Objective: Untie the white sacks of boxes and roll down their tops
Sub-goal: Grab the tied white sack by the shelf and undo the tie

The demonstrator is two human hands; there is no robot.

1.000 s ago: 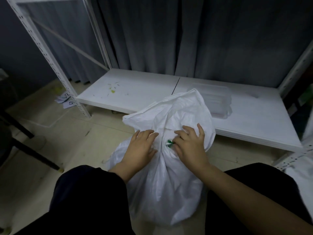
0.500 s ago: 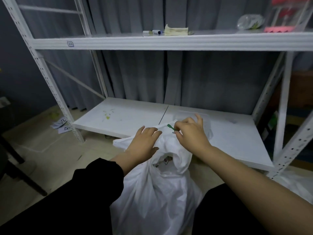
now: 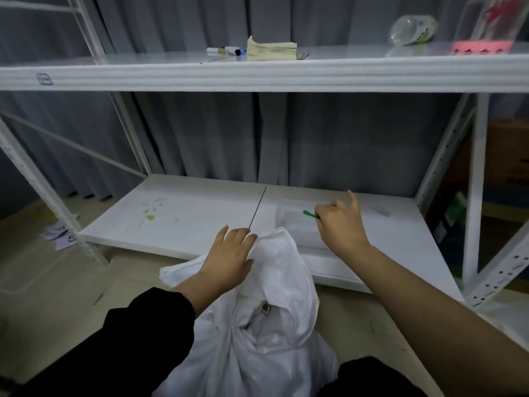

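A white sack (image 3: 274,333) stands on the floor between my knees, its neck loose and gaping, with a box partly visible inside. My left hand (image 3: 229,259) rests flat on the sack's upper flap, fingers spread, gripping nothing. My right hand (image 3: 340,224) is raised over the low shelf to the right of the sack, pinching a short green tie (image 3: 310,214) between thumb and forefinger. The tie is off the sack.
A white metal rack stands ahead, with its low shelf (image 3: 186,216) just past the sack. A clear plastic container (image 3: 297,224) sits on that shelf under my right hand. The upper shelf (image 3: 286,73) holds markers, a paper stack and plastic packages. Paper slips (image 3: 61,237) lie on the floor at left.
The green tie came off the sack's neck and my right hand carried it up and right over the shelf. The sack's top has loosened and opened. The camera tilted upward.
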